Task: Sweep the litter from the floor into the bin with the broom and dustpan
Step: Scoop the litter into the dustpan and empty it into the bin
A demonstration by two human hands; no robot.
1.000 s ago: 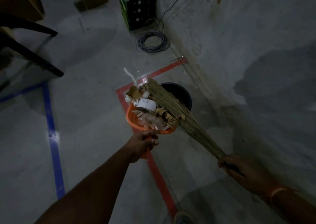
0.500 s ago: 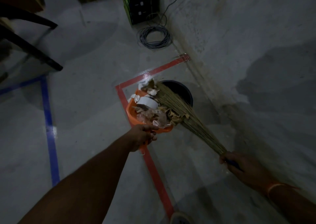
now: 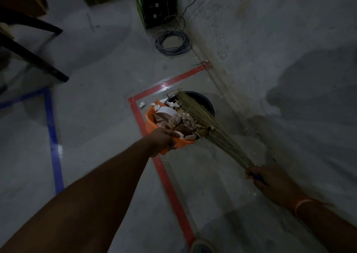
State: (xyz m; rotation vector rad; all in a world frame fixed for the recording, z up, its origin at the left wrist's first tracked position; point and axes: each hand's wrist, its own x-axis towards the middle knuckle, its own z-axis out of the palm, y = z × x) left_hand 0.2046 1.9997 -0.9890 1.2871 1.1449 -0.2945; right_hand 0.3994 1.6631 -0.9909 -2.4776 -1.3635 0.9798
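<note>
The left hand (image 3: 161, 141), gripping the orange dustpan (image 3: 152, 121), has carried its heap of litter (image 3: 176, 120) to the rim of the black bin (image 3: 207, 103) by the wall. The right hand (image 3: 265, 177) holds the broom (image 3: 208, 125) against the load. One scrap (image 3: 142, 104) lies on the floor; tipping looks imminent.

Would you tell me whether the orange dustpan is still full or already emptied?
Full: paper and leaf scraps heap in the dustpan, pinned by the broom.
</note>
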